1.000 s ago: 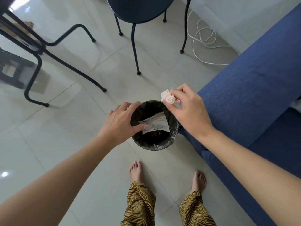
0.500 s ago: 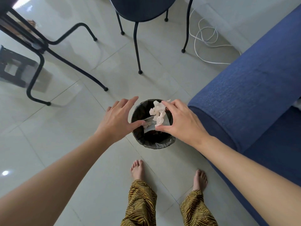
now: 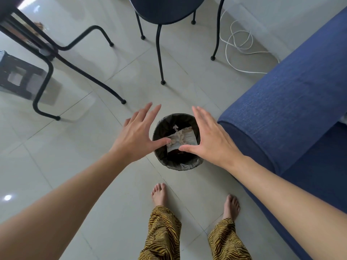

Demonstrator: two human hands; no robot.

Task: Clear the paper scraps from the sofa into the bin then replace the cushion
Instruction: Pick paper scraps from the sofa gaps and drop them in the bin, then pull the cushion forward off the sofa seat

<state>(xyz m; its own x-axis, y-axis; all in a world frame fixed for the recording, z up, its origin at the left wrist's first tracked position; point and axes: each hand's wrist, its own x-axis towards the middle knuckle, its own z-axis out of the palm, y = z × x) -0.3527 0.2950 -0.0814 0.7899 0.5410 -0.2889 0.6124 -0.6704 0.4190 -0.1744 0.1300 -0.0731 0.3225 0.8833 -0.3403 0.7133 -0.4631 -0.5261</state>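
Head view: left hand (image 3: 139, 136) and right hand (image 3: 210, 139) both spread flat, empty, over the black-lined bin (image 3: 176, 164) beside the blue sofa (image 3: 293, 109); crumpled paper scraps (image 3: 179, 138) lie inside; cushion out of sight, judged not yet replaced.

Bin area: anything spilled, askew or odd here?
Nothing spilled. The bin stands upright beside the sofa, and the paper scraps lie inside it. Both hands, left and right, are open and empty. A white cable lies looped loosely on the floor.
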